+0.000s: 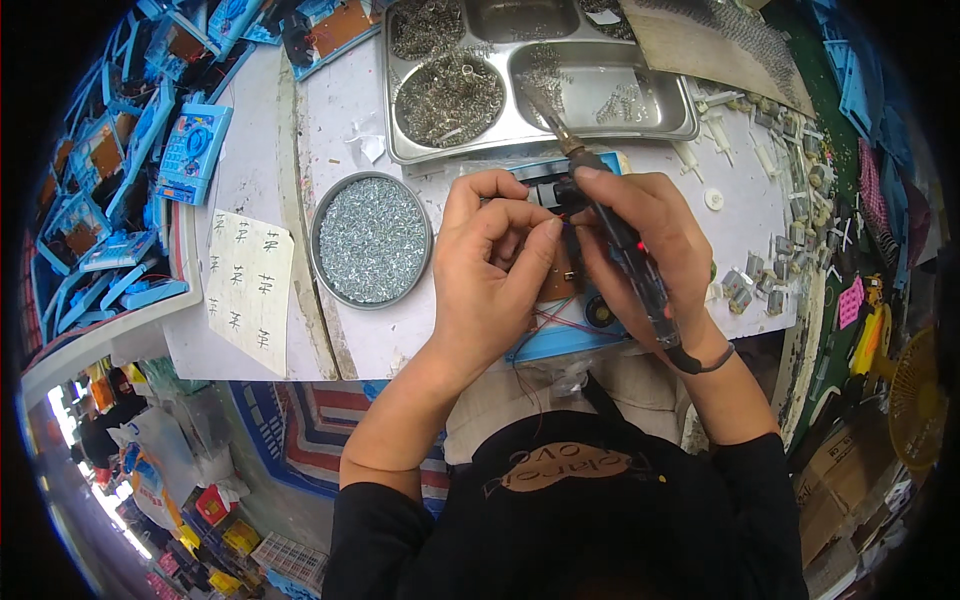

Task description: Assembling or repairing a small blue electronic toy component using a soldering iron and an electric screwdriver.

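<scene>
My right hand is wrapped round a black soldering iron with a small red light on it; its metal end points away over the steel tray. My left hand is closed, thumb and forefinger pinched together close to the right fingertips; what they pinch is too small to tell. Just beyond the fingers is a black and silver cylindrical part. Under both hands lies a blue plastic casing with a brown circuit board. Thin red wires trail from it towards me.
A round dish of small metal pieces stands left of my hands. Behind is a compartmented steel tray with springs. Blue casings pile up at left, beside a paper sheet. Small motors and white plastic parts are scattered at right.
</scene>
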A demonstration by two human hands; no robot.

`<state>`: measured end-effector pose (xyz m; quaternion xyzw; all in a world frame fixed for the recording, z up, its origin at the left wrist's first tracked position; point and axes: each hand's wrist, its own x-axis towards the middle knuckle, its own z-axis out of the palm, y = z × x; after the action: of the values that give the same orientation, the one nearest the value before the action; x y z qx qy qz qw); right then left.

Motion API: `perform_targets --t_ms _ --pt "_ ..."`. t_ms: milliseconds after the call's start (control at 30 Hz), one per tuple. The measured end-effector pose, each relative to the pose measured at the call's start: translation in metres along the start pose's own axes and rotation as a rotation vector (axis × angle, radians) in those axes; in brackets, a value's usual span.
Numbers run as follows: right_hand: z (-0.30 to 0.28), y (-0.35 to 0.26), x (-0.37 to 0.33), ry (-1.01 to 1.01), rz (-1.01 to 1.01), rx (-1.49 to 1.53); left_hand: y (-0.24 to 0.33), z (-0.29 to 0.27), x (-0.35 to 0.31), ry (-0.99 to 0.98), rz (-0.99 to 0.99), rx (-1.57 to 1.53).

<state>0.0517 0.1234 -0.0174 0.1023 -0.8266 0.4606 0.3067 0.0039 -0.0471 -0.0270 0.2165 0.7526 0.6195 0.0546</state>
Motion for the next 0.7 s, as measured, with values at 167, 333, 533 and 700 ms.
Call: perform_targets --t_ms 167,333,533,700 --pt "-0.002 -0.005 0.004 -0.051 0.107 0.031 0.009 0.001 0.0 -0.055 -0.033 0.039" --pt "-0.006 0.001 0.007 -0.078 0.061 0.043 0.004 0.0 0.002 -0.058 0.046 0.139" --pt "-0.006 0.002 0.005 -0.053 0.063 -0.042 0.0 0.0 0.003 -0.04 0.151 0.28" --pt "-0.027 0.005 0.002 0.014 0.07 -0.037 0.004 0.004 0.003 -0.009 0.039 0.262"
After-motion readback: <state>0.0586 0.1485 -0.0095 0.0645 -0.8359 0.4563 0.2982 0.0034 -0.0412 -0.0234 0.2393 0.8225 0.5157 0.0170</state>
